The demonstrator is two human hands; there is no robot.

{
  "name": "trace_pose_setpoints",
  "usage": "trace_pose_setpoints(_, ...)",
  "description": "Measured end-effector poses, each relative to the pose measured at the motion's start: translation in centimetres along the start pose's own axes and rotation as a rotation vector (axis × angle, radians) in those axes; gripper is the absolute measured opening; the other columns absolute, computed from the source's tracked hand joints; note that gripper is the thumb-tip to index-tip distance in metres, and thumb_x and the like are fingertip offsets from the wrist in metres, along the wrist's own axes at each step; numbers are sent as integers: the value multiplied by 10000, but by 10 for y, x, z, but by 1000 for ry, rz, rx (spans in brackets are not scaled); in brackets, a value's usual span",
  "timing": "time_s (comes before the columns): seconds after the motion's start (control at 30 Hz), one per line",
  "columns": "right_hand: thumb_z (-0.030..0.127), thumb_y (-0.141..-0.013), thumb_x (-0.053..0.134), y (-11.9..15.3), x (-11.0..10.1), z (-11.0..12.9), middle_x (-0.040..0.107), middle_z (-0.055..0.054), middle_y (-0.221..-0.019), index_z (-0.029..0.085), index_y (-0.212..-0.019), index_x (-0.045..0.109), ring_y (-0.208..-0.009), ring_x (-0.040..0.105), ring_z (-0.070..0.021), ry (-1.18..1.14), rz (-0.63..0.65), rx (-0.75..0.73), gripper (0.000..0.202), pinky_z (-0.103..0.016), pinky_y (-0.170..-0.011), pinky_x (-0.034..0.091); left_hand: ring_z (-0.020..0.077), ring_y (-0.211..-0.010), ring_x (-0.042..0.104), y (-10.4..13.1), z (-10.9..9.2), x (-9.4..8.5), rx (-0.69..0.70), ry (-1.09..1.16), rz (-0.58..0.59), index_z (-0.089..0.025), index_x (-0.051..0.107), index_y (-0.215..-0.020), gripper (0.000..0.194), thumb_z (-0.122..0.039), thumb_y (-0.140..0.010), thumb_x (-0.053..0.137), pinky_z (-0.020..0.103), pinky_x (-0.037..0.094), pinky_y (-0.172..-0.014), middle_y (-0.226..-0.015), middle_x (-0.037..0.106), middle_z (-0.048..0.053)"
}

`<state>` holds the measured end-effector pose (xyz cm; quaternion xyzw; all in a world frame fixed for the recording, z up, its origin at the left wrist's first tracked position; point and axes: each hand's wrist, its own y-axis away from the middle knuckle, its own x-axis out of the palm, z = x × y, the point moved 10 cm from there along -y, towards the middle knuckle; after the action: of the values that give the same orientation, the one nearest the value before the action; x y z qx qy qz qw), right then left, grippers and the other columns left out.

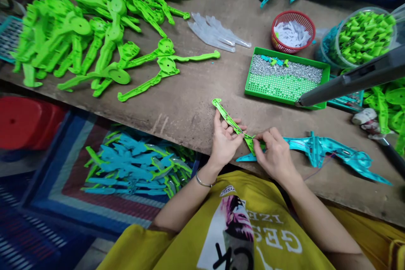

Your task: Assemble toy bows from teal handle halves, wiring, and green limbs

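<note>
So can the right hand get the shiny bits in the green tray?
Probably yes: nothing seems to block the right hand from the silver bits; the grey tool crosses just a corner of the green tray. But that hand is busy at the green strip.

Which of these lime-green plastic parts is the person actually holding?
The slender part in the left hand, with the right hand at its near end; the others, like those heaped at picture left, are unheld.

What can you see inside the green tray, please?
The green tray holds small silvery pieces along its far side, with blue and green bits on top. Whatever lies beneath is hidden, and a grey tool blocks part of the right end.
</note>
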<state>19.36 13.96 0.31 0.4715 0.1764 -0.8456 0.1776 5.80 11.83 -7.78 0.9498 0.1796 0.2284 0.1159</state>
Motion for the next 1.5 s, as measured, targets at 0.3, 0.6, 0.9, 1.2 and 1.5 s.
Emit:
trace_pose_setpoints(0.3,208,-950,518,7,-2,27,595,-54,-780,199,-805,662,-628,524,-154,355,-4,-126,205,-294,-520,310,150,-938,693,0,0,-1,19,-17,-7,-394,87,-1567,1173,-205,-696,848,328,572,-890,-1107,609,12)
trace_pose_setpoints(0.6,157,-967,498,25,-11,9,660,-65,-860,180,-1044,693,-762,641,-167,63,62,-176,211,-276,-641,491,140,-920,700,0,-1,-2,41,-20,-23,-401,49,-1584,1197,-155,-705,824,295,589,-860,-1109,622,18)
trace_pose_setpoints(0.9,224,-930,558,10,-12,-28,644,-50,-774,196,-856,693,-706,636,-189,-20,23,31,156,-313,-661,493,162,-935,702,-5,-5,-10,58,-210,-46,-372,161,-1587,1119,-196,-707,829,308,600,-851,-1189,591,51)
trace_pose_setpoints(1.2,199,-839,588,0,-2,-36,664,-55,-752,191,-777,696,-685,635,-200,11,90,165,125,-303,-629,447,319,-1321,536,48,-59,46,710,-1105,177,-215,462,-1479,604,-246,-908,658,524,394,-1151,-1357,603,160)
trace_pose_setpoints(1.5,170,-943,566,0,-19,-42,684,-67,-852,177,-901,692,-777,664,-208,-53,115,32,133,-317,-713,488,328,-1373,536,61,-28,71,718,-1129,457,-176,553,-1329,437,-313,-926,649,592,318,-1206,-1383,633,173)
